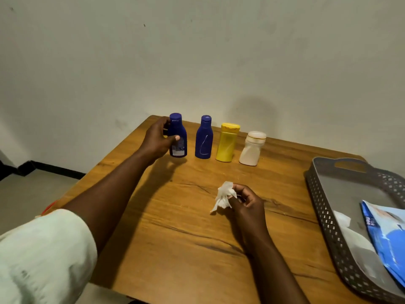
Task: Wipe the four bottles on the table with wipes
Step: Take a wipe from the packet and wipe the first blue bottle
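Note:
Four bottles stand in a row at the far side of the wooden table (175, 227). From left to right they are a dark blue bottle (179, 148), a second dark blue bottle (204, 139), a yellow bottle (226, 142) and a white bottle (252, 149). My left hand (156, 139) grips the leftmost blue bottle from its left side, thumb across the front. My right hand (246, 201) is near the table's middle and pinches a crumpled white wipe (223, 197) that hangs down to the tabletop.
A grey perforated tray (324, 207) sits at the table's right edge and holds a blue wipes pack (385, 233) and a loose white wipe (343, 220). A plain wall rises behind the bottles. The floor shows to the left.

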